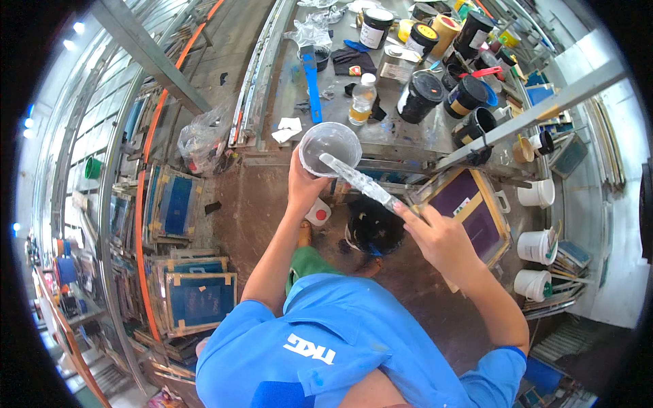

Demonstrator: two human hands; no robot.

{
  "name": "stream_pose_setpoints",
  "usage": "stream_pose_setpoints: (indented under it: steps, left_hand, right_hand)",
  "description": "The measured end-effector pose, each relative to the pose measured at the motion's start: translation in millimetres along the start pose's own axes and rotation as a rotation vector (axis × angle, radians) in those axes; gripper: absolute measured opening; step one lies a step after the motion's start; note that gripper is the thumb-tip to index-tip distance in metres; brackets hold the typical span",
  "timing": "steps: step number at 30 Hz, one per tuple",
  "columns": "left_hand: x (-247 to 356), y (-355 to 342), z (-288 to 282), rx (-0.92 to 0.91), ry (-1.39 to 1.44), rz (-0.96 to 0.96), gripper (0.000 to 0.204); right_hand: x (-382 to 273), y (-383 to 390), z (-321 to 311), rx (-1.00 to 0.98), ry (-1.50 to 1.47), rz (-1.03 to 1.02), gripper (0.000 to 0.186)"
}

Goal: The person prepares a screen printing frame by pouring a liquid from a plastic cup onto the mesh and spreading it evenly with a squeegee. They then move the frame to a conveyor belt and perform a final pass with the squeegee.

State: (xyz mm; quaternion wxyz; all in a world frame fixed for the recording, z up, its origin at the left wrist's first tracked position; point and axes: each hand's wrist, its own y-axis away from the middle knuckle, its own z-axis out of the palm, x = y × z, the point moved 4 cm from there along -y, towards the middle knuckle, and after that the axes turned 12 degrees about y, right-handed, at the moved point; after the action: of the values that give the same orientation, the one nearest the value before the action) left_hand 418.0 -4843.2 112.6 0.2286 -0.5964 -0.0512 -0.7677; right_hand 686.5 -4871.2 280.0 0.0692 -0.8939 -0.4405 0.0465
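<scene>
My left hand is wrapped round the side of a translucent plastic tub, which I hold up at the near edge of the metal worktable. The tub's mouth faces up, and some greyish residue shows inside. In my right hand is a long flat spatula smeared with whitish paste. Its tip reaches over the tub's rim into the opening. Below the spatula, on the floor, stands a black bucket with pale splashes; a white container with a red spot is beside it.
On the table are a blue scraper, a bottle of yellowish liquid, a metal can and several black jars. A metal bar slants across the right. Framed screens lean at left; white buckets stand right.
</scene>
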Motion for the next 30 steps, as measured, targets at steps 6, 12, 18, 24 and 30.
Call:
stream_pose_setpoints:
  steps: [6,12,18,24,30]
  left_hand:
    - [-4,73,60,0.096,0.055,0.056,0.093]
    - [-2,143,68,0.149,0.009,0.049,0.092]
    - [14,204,67,0.257,0.045,0.057,0.100]
    - [15,278,88,0.196,0.032,0.040,0.098]
    - [-9,357,137,0.172,-0.028,0.014,0.101]
  right_hand:
    - [46,100,-17,-0.075,0.007,-0.101,0.052]
    - [61,156,-40,-0.112,0.019,-0.234,0.051]
    - [51,190,-73,-0.045,-0.030,-0.261,0.044]
    - [35,248,-57,-0.200,-0.581,0.127,0.035]
    - [-10,349,24,-0.524,-1.513,0.730,0.046]
